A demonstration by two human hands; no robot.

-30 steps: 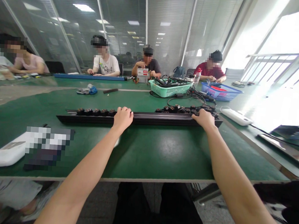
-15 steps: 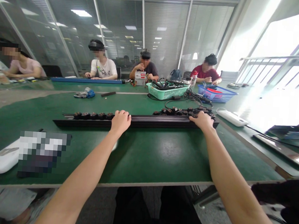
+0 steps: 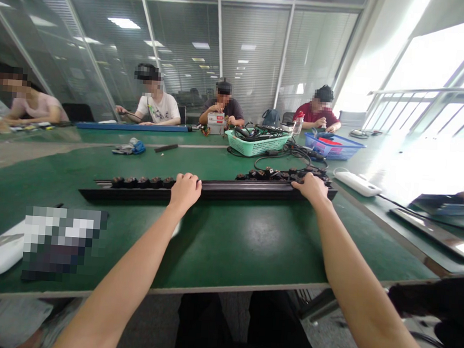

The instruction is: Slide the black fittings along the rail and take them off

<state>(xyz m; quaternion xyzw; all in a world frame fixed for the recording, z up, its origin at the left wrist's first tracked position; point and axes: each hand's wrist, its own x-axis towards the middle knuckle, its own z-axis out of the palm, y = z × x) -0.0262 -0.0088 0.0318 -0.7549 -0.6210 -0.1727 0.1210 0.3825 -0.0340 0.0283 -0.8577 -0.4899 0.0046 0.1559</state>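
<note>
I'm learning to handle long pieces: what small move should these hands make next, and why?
Perhaps draw the bar slightly toward the body, both hands together. The left hand and right hand hold it well apart, and black parts lie close along its far side, so pushing it away might disturb them.

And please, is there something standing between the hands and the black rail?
Nothing visible: the left hand and right hand both grip the black rail directly. Small black parts lie just behind it, near both hands; whether either hand touches them is hidden.
</note>
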